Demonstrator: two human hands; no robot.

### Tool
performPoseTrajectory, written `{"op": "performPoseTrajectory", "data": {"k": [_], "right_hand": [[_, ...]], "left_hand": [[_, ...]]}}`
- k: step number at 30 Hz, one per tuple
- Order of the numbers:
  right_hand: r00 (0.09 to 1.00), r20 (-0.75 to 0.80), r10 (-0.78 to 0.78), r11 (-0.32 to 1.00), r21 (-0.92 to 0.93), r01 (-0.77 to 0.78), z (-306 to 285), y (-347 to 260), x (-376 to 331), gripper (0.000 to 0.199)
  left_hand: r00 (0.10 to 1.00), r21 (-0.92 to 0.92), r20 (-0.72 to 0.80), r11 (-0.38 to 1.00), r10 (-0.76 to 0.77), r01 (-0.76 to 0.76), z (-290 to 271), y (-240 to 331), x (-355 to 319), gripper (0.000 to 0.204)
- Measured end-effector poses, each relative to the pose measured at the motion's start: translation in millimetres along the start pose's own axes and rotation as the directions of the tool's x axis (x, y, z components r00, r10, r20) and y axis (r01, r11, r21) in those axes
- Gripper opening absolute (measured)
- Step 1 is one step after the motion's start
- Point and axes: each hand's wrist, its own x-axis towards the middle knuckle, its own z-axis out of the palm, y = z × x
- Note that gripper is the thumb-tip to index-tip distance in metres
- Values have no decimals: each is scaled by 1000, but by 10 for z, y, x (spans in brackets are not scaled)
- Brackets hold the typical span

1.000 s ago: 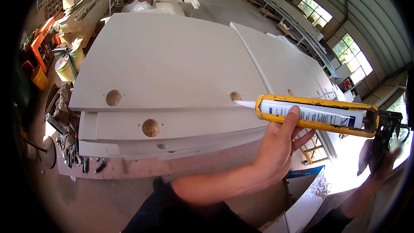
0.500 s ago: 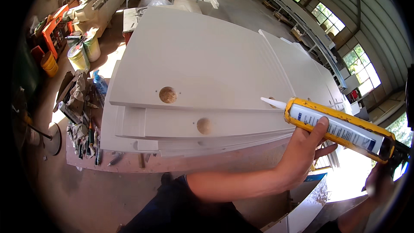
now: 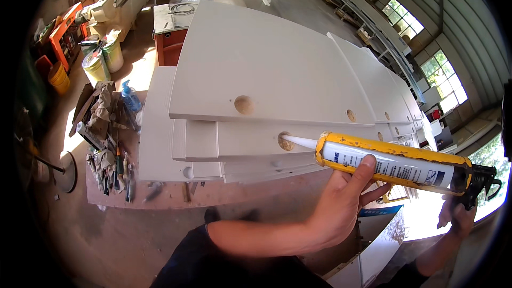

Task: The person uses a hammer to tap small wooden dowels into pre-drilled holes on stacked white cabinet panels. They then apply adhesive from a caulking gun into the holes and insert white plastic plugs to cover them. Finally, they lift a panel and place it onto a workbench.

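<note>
A caulking gun (image 3: pixel 421 146) with a worn yellow frame and a white cartridge lies nearly level across the right side. My left hand (image 3: pixel 349 194) wraps under its front part, thumb along the cartridge. At the gun's black handle (image 3: pixel 482 181), my right hand (image 3: pixel 457 217) is closed around the grip, its fingers partly hidden. The white nozzle (image 3: pixel 301 141) points left, its tip over a round hole (image 3: pixel 287 146) in a white panel (image 3: pixel 240 141). On top of that lies a larger white panel (image 3: pixel 282 58) with round holes along its near edge.
More white panels are stacked below and to the right on a pinkish table (image 3: pixel 160 194). Tools (image 3: pixel 120 168), crumpled brown paper (image 3: pixel 98 106) and a blue bottle (image 3: pixel 130 96) lie at its left end. Buckets (image 3: pixel 112 56) stand on the floor beyond. A bin-like box (image 3: pixel 381 245) sits near my arms.
The caulking gun has moved left and tilted closer to level, bringing its nozzle tip to the lower panel's hole. Both hands moved with it. The panels now appear farther right in view.
</note>
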Motion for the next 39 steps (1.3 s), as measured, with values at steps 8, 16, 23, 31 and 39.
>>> {"op": "performPoseTrajectory", "data": {"k": [8,16,23,31,39], "right_hand": [[627,-559,-543,820,-514,251,-1232,399,-709,82],[690,-639,-339,937,-166,306,-980,278,-601,76],[938,-224,-263,965,-49,259,-16,-81,-47,71],[984,-101,-147,989,-13,146,689,-520,658,70],[974,-162,-160,983,60,172,288,-499,576,75]], "left_hand": [[998,-22,-7,998,-67,66,114,91,-276,46],[999,-84,-17,995,-48,46,169,74,-229,47],[988,20,46,989,148,-149,326,442,-234,45],[966,14,30,967,255,-255,96,710,-25,38],[979,-38,16,979,202,-201,152,676,-147,39]]}}
